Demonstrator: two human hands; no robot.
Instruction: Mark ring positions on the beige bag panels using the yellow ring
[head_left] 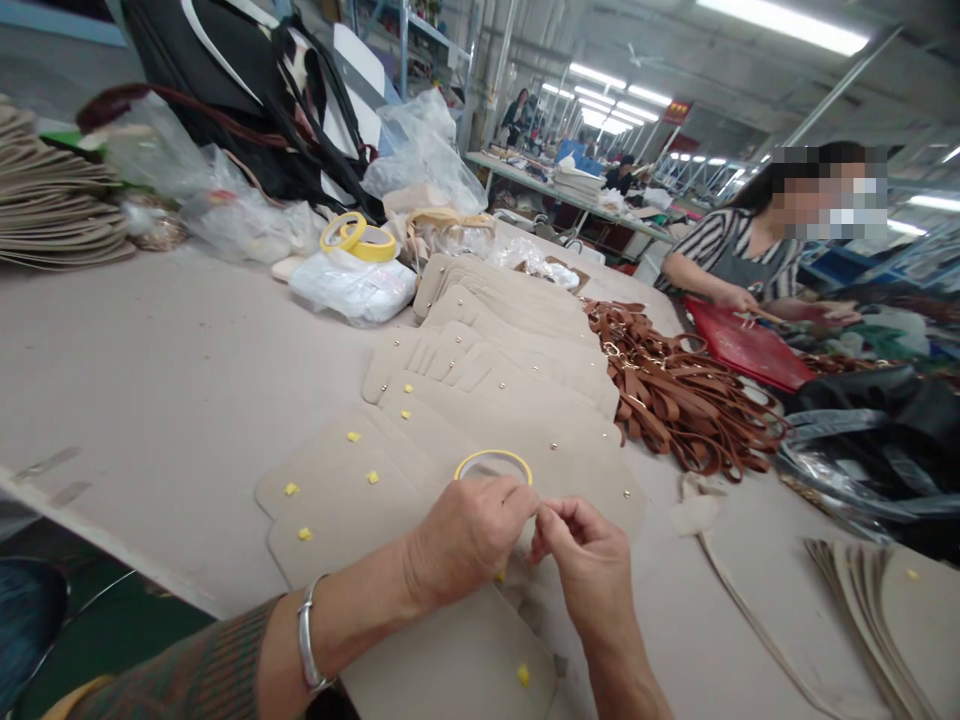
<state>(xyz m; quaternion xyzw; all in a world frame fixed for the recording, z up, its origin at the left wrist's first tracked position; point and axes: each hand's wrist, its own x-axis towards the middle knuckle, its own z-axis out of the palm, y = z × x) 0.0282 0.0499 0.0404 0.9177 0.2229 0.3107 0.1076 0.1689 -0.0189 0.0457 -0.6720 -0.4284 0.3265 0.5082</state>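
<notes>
My left hand (472,525) is closed around a thin roll of yellow tape (495,456), whose upper rim shows above the knuckles. Close beside it, my right hand (585,555) pinches at the tape's end; the tip between its fingers is too small to make out. Beneath both hands lie overlapping beige leather panels (450,425) with small metal studs. Little yellow tape pieces (353,437) sit on several of the panels' spots. Another beige panel (442,660) with a yellow piece lies under my left forearm.
Brown leather straps (667,390) are heaped right of the panels. Two yellow tape rolls (358,238) rest on a white plastic packet (352,285). Stacked beige pieces stand far left (56,200) and lower right (870,620). Across the table, a person (750,235) handles a red bag (750,345).
</notes>
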